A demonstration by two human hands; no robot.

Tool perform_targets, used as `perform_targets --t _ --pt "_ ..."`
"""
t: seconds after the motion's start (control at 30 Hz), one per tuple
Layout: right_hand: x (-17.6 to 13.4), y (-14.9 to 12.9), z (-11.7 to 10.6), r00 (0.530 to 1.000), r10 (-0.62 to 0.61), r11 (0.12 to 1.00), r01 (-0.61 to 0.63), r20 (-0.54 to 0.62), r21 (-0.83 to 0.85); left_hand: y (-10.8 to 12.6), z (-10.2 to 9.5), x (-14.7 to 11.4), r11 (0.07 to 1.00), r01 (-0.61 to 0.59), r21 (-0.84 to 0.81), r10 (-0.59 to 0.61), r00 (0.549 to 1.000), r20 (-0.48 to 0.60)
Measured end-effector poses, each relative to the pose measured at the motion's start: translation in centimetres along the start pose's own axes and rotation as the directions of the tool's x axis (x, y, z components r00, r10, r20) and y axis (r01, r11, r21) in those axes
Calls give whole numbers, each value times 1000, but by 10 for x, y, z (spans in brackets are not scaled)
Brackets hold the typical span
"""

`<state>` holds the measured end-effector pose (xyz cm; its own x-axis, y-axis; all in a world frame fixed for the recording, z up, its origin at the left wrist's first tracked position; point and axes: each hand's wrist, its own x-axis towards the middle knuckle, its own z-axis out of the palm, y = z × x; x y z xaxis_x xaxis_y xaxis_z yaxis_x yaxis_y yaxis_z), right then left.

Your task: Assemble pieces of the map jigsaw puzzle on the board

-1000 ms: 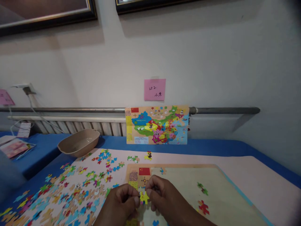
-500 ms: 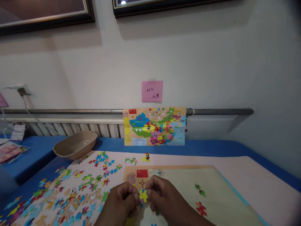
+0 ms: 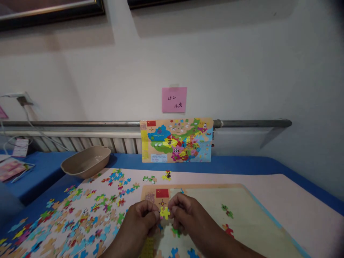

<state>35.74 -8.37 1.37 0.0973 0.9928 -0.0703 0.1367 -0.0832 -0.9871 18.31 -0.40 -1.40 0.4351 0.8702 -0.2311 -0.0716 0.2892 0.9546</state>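
Between my two hands, above the left part of the puzzle board (image 3: 212,208), is a small yellow puzzle piece (image 3: 165,213). My left hand (image 3: 142,222) pinches its left side, thumb and forefinger together. At the piece's right edge are the closed fingertips of my right hand (image 3: 188,215). Under and around the hands, the board carries a red flag corner (image 3: 162,193), a green piece (image 3: 176,232) and blue pieces (image 3: 174,252). Farther right on it lie a green cluster (image 3: 227,210) and a red piece (image 3: 228,229), partly covered by my right forearm.
Many loose puzzle pieces (image 3: 80,218) spread over the pink sheet on the left. Behind them stands a beige basin (image 3: 87,163). A printed map (image 3: 176,141) hangs from the pipe (image 3: 249,123) at the wall. Joined yellow pieces (image 3: 167,175) lie beyond the board.
The view has tilted down slightly, showing more blue pieces at the bottom. Both hands still hold the yellow piece, which now appears a little turned and more exposed between the fingertips.
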Motion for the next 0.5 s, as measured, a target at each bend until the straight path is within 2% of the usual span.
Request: perform_targets --t 0.27,0.5 --pt "0 -4 4 1000 -6 997 7 -13 79 -2 -1 0 1000 1 8 -1 1000 8" --pt "3 2 7 1000 -28 996 28 -11 80 0 -4 -4 999 21 30 -23 996 82"
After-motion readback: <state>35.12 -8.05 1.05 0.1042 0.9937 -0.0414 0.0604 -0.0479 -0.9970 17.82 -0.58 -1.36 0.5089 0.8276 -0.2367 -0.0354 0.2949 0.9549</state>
